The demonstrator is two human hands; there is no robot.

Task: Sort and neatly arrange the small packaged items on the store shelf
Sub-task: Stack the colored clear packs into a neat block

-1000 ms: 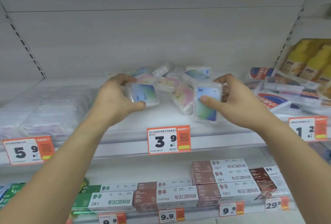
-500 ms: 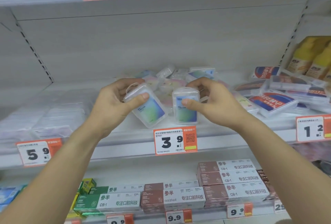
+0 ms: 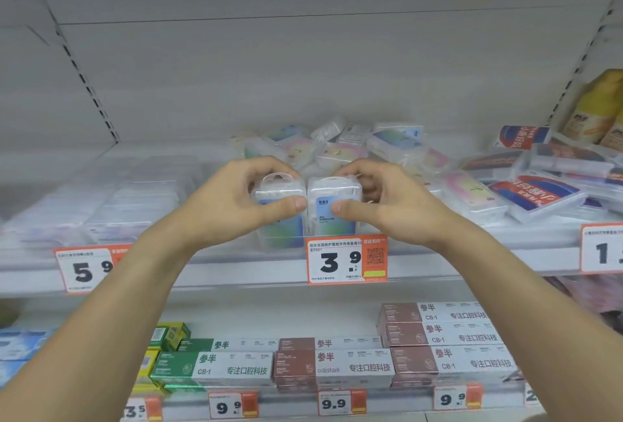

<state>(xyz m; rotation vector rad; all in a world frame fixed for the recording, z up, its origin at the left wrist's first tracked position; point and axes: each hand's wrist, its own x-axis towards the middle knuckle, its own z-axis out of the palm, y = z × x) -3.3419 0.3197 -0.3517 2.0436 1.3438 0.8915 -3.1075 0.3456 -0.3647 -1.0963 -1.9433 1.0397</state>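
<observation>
Two clear plastic floss-pick boxes with blue-green labels stand upright, side by side and touching, at the front of the middle shelf [image 3: 505,236]. My left hand [image 3: 232,206] grips the left box [image 3: 279,229], thumb across its front. The right box [image 3: 337,222] is gripped by my right hand [image 3: 387,209] in the same way. Behind them lies a loose heap of the same small boxes [image 3: 340,148], pink, blue and clear, tumbled at all angles.
Clear packs [image 3: 101,199] fill the shelf's left side. Red-and-blue labelled packs [image 3: 539,192] are piled at the right, with yellow pouches [image 3: 600,108] behind. A 3.9 price tag [image 3: 347,260] hangs just below the two boxes. Toothpaste cartons [image 3: 337,364] line the lower shelf.
Both hands brought their boxes together and down from a tilted, apart position; the boxes now stand upright and touching at the shelf's front edge.
</observation>
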